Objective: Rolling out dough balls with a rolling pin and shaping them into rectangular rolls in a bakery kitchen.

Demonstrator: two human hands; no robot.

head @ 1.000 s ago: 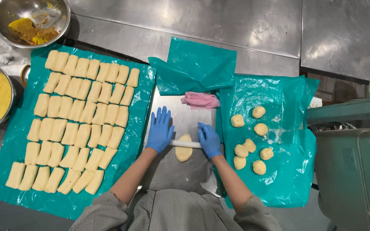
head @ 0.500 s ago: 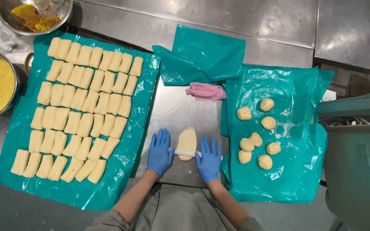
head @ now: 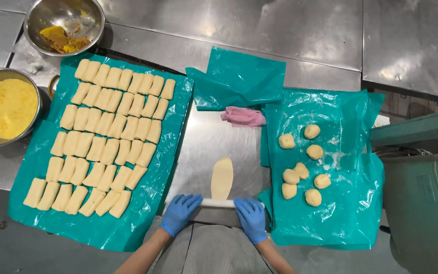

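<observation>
Both gloved hands lie palm-down on a white rolling pin, left hand on its left end, right hand on its right end. Between the hands, the near end of a long flattened dough strip sits under the pin; the rest runs away from the grip on the steel table. Right of the grip: teal plastic sheet with seven dough balls. Left of it: a larger teal sheet with rows of shaped dough pieces. Beyond the strip: pink cloth, folded teal plastic. Far left: pot of yellow crumbs, steel bowl.
</observation>
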